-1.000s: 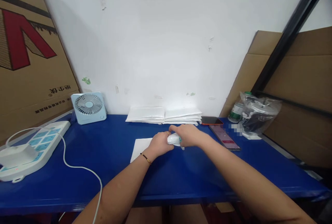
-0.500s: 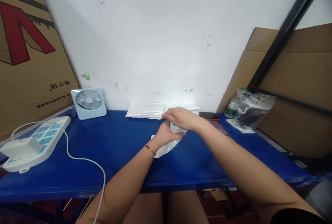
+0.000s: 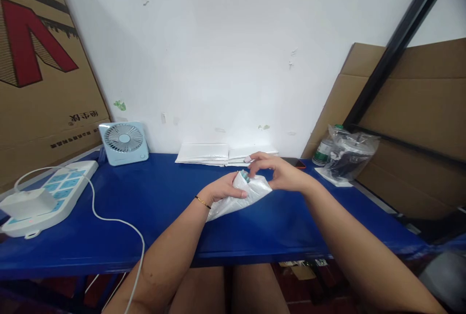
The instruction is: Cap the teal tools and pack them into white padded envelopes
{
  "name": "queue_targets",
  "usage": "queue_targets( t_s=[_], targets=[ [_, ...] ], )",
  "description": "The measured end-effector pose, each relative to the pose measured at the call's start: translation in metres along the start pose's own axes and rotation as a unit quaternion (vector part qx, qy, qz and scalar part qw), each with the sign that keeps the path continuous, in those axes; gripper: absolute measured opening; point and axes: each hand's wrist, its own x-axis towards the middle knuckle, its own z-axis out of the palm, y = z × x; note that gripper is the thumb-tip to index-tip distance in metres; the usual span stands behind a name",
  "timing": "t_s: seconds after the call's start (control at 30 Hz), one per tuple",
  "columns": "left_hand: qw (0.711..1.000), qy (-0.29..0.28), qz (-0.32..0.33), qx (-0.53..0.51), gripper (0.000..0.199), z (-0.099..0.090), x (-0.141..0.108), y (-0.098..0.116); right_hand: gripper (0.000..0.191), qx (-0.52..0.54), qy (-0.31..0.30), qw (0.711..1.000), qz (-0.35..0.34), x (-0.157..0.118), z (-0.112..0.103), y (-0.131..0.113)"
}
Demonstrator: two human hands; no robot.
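A white padded envelope (image 3: 245, 196) is held tilted above the blue table, its mouth toward the upper right. My left hand (image 3: 226, 189) is closed round it, thumb across the front. My right hand (image 3: 274, 171) is at the mouth, with the thumb by the right corner and bent fingers over the opening, gripping the edge. One of its fingers is lifted away. Inside the opening, a pale green item (image 3: 245, 175) shows in part; its kind is hidden.
Two stacks of white envelopes (image 3: 203, 152) lie by the wall, with a phone (image 3: 294, 162) to their right. On the left stand a light blue fan (image 3: 124, 143) and a power strip (image 3: 69, 201) with a trailing white cable. At right are a bottle (image 3: 323, 152) and a clear plastic bag (image 3: 355, 151).
My right hand has shifted right from on top of my left hand to the envelope's mouth. The envelope is now spread wider, and the green item shows more.
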Motion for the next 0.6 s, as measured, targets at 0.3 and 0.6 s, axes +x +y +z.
queue_targets(
  t_s=[0.3,0.6],
  targets=[
    [0.993,0.023,0.111,0.029,0.088,0.004,-0.018,0.034,0.011,-0.031,0.103,0.994,-0.014,-0.004,-0.003,-0.007],
    [0.910,0.293,0.173,0.236,0.030,-0.013,0.017,0.072,0.016,-0.159,0.188,0.967,0.063,0.026,-0.032,0.009]
  ],
)
